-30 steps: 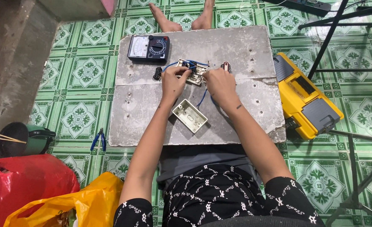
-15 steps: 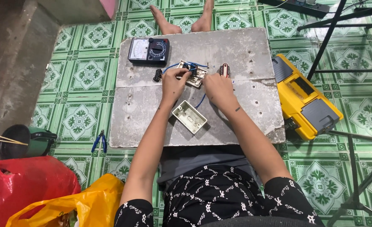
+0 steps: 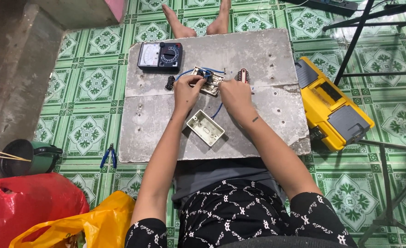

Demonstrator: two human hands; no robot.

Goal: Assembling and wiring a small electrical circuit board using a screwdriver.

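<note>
The person sits on the green tiled floor with a grey slab worktop laid across the lap. Both hands work at a cream switch plate lying near the middle of the worktop, with blue wires running from it. The left hand is closed, fingertips pinching at the plate's left end; the right hand is closed over its right end, though what it grips is hidden. A cream wall box lies open side up just nearer, between the forearms. A dark analogue multimeter rests at the far left corner. A yellow tool case sits on the floor to the right, blue-handled pliers to the left.
</note>
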